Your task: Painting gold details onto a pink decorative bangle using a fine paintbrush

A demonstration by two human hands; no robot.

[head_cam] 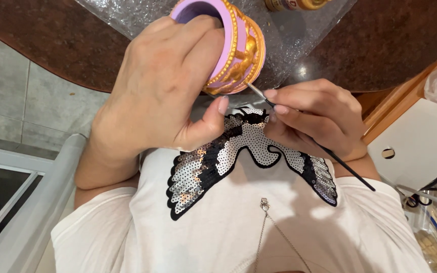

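My left hand (160,83) grips a round lilac pot (241,48) with raised gold ornament, fingers inside its open mouth and thumb below its side. It is tilted on its side above the table edge. My right hand (313,115) pinches a thin black paintbrush (347,167) between thumb and fingertips. The brush's fine tip touches the pot's gold lower rim. The brush handle runs down to the right past my wrist.
A sheet of bubble wrap (294,35) covers the dark brown stone table (61,40). A gold paint jar (294,4) stands at the top edge. A white box (421,144) and bags of small supplies (436,227) sit at right. My white sequinned shirt (228,222) fills the lower frame.
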